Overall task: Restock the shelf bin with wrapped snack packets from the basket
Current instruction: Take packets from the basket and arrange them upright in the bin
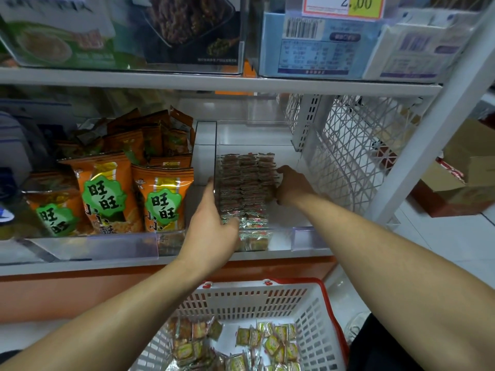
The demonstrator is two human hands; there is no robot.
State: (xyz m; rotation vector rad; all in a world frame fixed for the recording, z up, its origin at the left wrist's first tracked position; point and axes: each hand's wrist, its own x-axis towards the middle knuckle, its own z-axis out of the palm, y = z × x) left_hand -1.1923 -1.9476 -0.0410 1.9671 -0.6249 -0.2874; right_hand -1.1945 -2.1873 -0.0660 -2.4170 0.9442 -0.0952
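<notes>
Both hands bracket the snack packets (pixel 245 188) stacked in rows inside the clear shelf bin (pixel 300 238): the left hand (pixel 211 228) presses its side with fingers together, while the right hand (pixel 290 187) curls against the opposite side. Uneven squeezing may buckle the rows or push front packets over the low lip toward the basket (pixel 316 311), which holds further packets.

Head view looks down, close, onto shelf bin (pixel 267 135) and basket (pixel 316 311).
</notes>
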